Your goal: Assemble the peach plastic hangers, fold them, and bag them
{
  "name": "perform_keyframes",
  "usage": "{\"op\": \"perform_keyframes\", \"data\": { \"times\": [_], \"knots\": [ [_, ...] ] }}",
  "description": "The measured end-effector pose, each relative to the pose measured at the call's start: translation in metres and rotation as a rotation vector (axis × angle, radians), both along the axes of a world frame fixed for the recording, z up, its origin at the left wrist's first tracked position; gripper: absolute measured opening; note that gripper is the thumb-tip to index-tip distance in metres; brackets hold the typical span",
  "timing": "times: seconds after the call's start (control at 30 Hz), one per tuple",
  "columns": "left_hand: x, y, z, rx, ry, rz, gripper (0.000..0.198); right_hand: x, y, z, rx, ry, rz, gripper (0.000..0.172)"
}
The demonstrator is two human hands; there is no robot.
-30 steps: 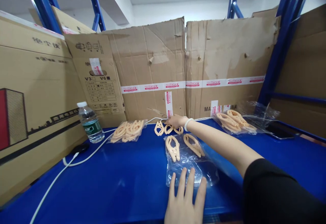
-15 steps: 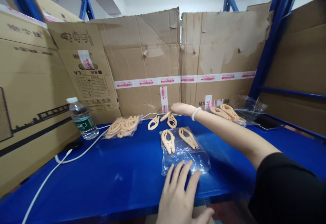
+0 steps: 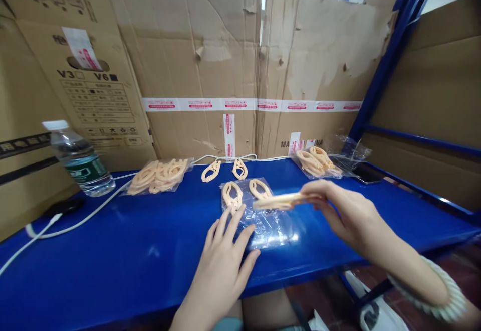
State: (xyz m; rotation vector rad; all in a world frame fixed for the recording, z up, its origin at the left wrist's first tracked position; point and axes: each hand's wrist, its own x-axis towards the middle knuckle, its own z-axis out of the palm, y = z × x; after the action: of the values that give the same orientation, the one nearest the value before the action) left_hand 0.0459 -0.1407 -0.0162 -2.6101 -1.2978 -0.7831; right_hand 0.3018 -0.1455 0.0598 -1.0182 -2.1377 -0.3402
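Observation:
My right hand (image 3: 343,210) pinches one end of a beige folded travel hanger (image 3: 280,202), holding it nearly level above a clear plastic bag (image 3: 270,233). On the bag's far part lie two more folded hangers, a left one (image 3: 232,194) and a right one (image 3: 259,188); the held hanger partly covers the right one. My left hand (image 3: 223,261) is spread out, palm down, over the bag's left side, its fingertips at the near end of the left hanger. Behind the bag, two loose hangers, one (image 3: 211,170) and another (image 3: 239,169), rest on the blue table (image 3: 150,256).
Bagged hangers lie at the left (image 3: 160,175) and at the right (image 3: 315,161). A water bottle (image 3: 80,163), a black device (image 3: 63,206) and a white cable (image 3: 93,219) are at the left. A phone (image 3: 368,173) lies at the right. Cardboard sheets (image 3: 188,70) stand behind.
My right hand has come back from the loose hangers toward me, carrying one hanger over the bag. My left hand has moved forward on the bag to the left hanger. The view has shifted.

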Motion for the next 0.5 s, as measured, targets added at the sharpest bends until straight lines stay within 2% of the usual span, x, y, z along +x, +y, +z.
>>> {"op": "perform_keyframes", "data": {
  "times": [0.1, 0.23, 0.37, 0.5],
  "knots": [
    [-0.002, 0.003, -0.005, -0.025, 0.056, -0.007, 0.041, -0.004, -0.027, -0.013, 0.002, -0.039, 0.023, 0.025],
    [-0.004, 0.007, -0.008, -0.022, 0.037, -0.011, 0.054, -0.014, -0.037, -0.021, 0.022, -0.137, 0.079, 0.025],
    [-0.003, 0.009, -0.01, -0.023, 0.004, -0.011, 0.059, -0.032, -0.024, -0.022, 0.155, -0.247, 0.11, 0.031],
    [-0.001, 0.012, -0.014, -0.052, 0.006, -0.017, 0.062, -0.052, 0.005, -0.028, 0.296, -0.414, 0.105, 0.031]
  ]
}}
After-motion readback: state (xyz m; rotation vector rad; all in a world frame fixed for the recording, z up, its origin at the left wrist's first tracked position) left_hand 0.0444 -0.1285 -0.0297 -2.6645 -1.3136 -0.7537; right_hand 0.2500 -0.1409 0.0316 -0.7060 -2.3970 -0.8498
